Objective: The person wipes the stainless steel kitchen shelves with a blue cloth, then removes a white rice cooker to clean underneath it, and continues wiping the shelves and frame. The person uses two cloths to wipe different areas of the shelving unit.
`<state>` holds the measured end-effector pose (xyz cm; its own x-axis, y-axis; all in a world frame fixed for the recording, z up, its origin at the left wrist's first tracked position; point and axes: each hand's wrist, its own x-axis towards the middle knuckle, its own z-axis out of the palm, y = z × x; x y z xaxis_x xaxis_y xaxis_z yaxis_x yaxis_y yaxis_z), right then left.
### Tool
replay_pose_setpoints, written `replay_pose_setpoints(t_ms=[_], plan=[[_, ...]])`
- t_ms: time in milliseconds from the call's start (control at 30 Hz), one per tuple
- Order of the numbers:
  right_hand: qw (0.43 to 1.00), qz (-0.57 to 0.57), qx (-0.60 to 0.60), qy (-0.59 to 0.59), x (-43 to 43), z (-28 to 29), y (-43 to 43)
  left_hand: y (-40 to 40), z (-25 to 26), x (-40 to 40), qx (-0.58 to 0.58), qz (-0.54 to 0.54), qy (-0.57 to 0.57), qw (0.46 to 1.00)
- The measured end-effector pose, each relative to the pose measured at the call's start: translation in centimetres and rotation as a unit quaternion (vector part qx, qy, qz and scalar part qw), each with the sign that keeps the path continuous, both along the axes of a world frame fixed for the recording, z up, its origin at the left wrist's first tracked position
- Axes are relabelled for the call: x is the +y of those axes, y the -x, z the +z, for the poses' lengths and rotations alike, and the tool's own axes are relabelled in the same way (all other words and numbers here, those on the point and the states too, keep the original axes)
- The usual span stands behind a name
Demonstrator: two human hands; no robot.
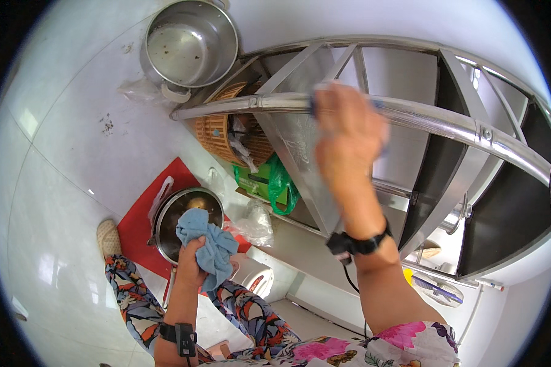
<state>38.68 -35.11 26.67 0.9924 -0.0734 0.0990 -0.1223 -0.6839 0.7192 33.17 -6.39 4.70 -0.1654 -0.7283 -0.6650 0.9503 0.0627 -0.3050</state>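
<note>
My left hand [193, 261] is closed around a crumpled light blue cloth [211, 245], held above a metal pan [165, 229] on the floor. Blurred by motion, my right hand [349, 133] lies over the front tube [418, 114] of a stainless steel rack. Dark blue edges of something, perhaps a cloth, show on both sides of this hand; the rest is hidden beneath it. Next to the hand, the rack's metal shelf [298, 142] has whitish smears.
A large steel pot [190, 46] stands at the rack's end. A wicker basket [211, 137] and a green plastic bag [282, 183] sit inside the rack. Below are a red mat [133, 229], clear plastic bags [257, 225] and a white bucket [252, 273]. Dark shelf panels [509, 225] fill the right.
</note>
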Motion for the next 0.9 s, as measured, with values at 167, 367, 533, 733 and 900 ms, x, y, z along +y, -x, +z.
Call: replay_pose_setpoints(t_ms=[167, 367, 533, 733, 900], plan=[[0.989, -0.055, 0.131, -0.048, 0.8, -12.0, -2.9, -1.0, 0.8, 0.2, -0.033, -0.013, -0.009, 0.999], [0.974, -0.169, 0.136, -0.069, 1.1, -0.9, -2.9, -1.9, 1.7, 0.0, -0.012, 0.052, 0.039, 0.998], [0.982, -0.100, 0.006, 0.161, 0.6, 13.6, -0.4, -2.1, 2.0, -0.2, 0.007, 0.026, 0.008, 1.000], [0.997, -0.052, 0.002, -0.058, -0.3, 2.2, -0.2, -1.5, 1.7, 0.4, 0.000, 0.018, 0.007, 1.000], [0.989, 0.025, 0.127, -0.073, -0.4, -10.0, 0.0, -1.6, 1.9, 1.0, -0.022, -0.010, -0.004, 1.000]])
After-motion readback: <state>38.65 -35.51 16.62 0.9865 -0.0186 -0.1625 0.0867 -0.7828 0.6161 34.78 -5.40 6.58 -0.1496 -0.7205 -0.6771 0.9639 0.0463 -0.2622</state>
